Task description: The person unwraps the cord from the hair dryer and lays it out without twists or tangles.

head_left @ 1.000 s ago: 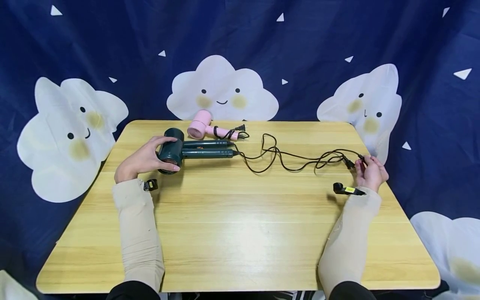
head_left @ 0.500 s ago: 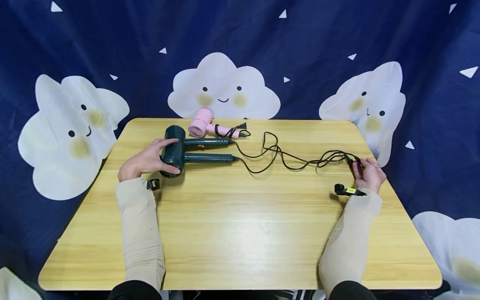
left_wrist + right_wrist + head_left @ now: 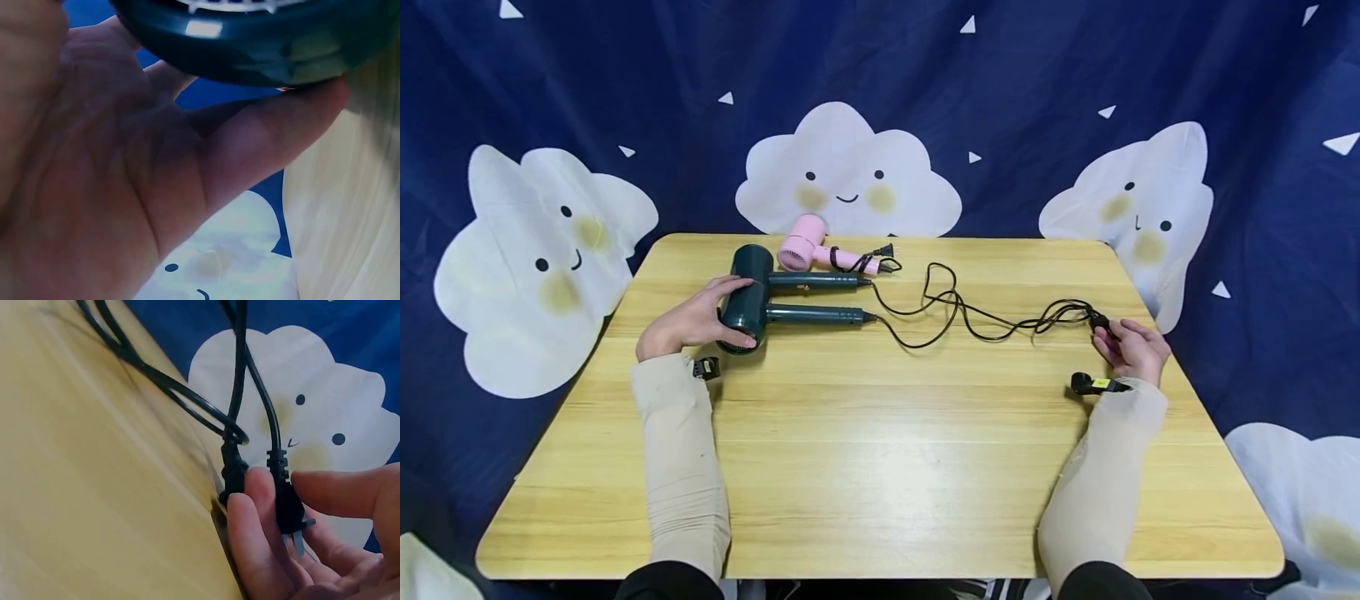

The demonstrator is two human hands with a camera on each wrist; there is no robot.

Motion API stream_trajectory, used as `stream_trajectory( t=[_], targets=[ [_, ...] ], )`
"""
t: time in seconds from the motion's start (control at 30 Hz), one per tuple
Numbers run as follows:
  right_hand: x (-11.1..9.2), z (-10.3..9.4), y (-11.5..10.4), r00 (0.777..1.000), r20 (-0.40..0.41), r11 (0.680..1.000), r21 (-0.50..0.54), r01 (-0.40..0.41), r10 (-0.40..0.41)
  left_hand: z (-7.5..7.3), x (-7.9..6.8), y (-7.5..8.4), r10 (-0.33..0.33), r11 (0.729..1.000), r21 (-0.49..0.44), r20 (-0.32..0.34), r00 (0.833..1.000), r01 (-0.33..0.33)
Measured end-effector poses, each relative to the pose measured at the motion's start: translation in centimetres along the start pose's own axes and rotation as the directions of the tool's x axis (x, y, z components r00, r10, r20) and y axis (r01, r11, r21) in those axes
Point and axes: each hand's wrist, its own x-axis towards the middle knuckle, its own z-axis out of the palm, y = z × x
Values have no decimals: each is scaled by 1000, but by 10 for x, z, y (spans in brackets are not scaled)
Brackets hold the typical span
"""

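Two dark green hair dryers lie side by side on the table, heads at the left and handles toward the right. My left hand grips the head of the nearer dryer, thumb at its front end; the farther dryer's handle lies behind. In the left wrist view, the thumb touches the rounded dark green rim. Black cords run loosely to the right. There my right hand pinches a black two-pin plug between thumb and fingers. A second plug touches its fingertips.
A pink hair dryer with its cord wound on the handle lies at the table's back edge, behind the green ones. The wooden table has rounded corners. A blue curtain with cloud faces hangs behind.
The green heads have shifted slightly away from me, and the gap between the two handles has widened. My right hand has moved a little left, with the plugs now closer together.
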Motion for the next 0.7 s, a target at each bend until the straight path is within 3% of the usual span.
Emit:
stream_trajectory(
  t=[0.2,0.7],
  targets=[
    [1,2,1,1000,-5,999,-52,-5,5,2,4,-4,-6,1000,-19,27,1000,6],
    [2,8,4,997,-76,998,-63,24,-29,6,8,-10,18,995,-98,37,999,-14]
  ],
)
